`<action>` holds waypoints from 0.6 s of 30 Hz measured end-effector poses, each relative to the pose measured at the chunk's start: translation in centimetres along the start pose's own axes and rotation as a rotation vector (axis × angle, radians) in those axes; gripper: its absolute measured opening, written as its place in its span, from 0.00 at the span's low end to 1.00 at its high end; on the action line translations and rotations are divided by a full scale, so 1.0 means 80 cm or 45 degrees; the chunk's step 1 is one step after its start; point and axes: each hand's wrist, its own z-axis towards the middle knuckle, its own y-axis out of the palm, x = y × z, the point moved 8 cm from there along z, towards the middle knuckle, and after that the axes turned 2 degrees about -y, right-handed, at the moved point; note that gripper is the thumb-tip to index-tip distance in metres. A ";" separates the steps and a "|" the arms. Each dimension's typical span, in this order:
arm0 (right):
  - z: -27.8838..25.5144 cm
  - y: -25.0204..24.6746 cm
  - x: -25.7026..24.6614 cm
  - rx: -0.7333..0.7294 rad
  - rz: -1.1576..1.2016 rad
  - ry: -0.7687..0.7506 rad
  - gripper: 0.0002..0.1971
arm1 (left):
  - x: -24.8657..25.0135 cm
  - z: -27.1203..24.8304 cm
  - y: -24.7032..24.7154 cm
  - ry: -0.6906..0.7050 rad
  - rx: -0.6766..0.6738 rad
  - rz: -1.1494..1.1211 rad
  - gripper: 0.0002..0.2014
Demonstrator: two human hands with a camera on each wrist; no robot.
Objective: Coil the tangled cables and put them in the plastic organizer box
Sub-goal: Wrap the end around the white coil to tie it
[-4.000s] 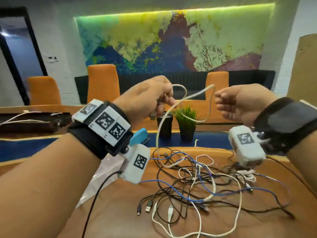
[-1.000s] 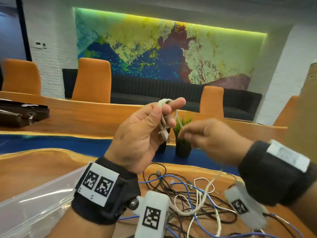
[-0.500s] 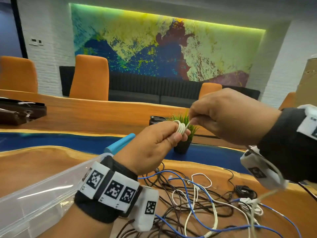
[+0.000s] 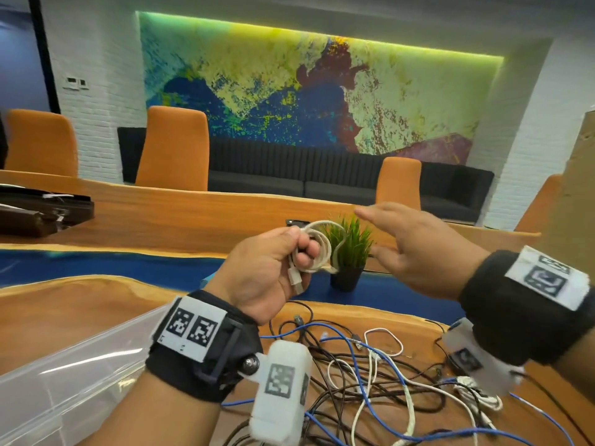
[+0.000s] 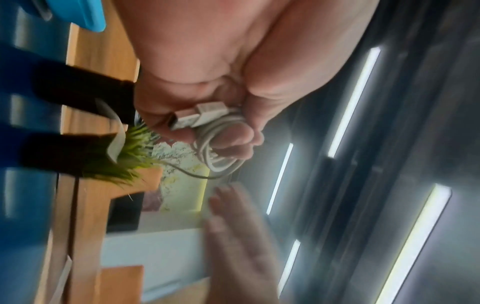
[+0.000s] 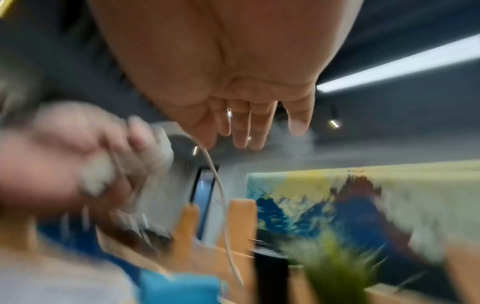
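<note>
My left hand (image 4: 273,268) grips a small coil of white USB cable (image 4: 317,249), its plug (image 5: 192,118) sticking out by the thumb in the left wrist view. The coil's loose end loops out to the right. My right hand (image 4: 415,249) hovers just right of the coil with straight fingers, holding nothing; its fingers (image 6: 249,127) show spread in the right wrist view. Below both hands lies a tangle of blue, black and white cables (image 4: 380,375) on the wooden table. The clear plastic organizer box (image 4: 64,381) sits at the lower left.
A small potted plant (image 4: 349,252) stands just behind the hands on the table's blue strip. A tied white cable bundle (image 4: 476,394) lies at the right of the tangle. A dark case (image 4: 38,210) rests far left; orange chairs (image 4: 174,149) line the far side.
My right hand let go of the white cable and pulled back to the right with fingers spread. The left hand now holds the finished coil alone.
</note>
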 end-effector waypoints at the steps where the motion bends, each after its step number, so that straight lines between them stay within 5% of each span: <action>1: -0.002 -0.003 -0.011 0.032 0.262 0.025 0.29 | -0.005 0.000 0.002 -0.023 0.008 0.043 0.16; 5: -0.001 0.007 -0.053 0.053 0.732 0.003 0.20 | -0.012 -0.005 0.027 -0.051 -0.098 0.067 0.16; 11: -0.014 -0.005 -0.052 0.441 1.247 0.108 0.09 | 0.010 -0.006 0.031 0.125 -0.053 0.045 0.14; 18: -0.020 0.005 -0.061 0.649 0.993 0.120 0.11 | 0.012 -0.013 0.028 0.255 0.168 0.259 0.11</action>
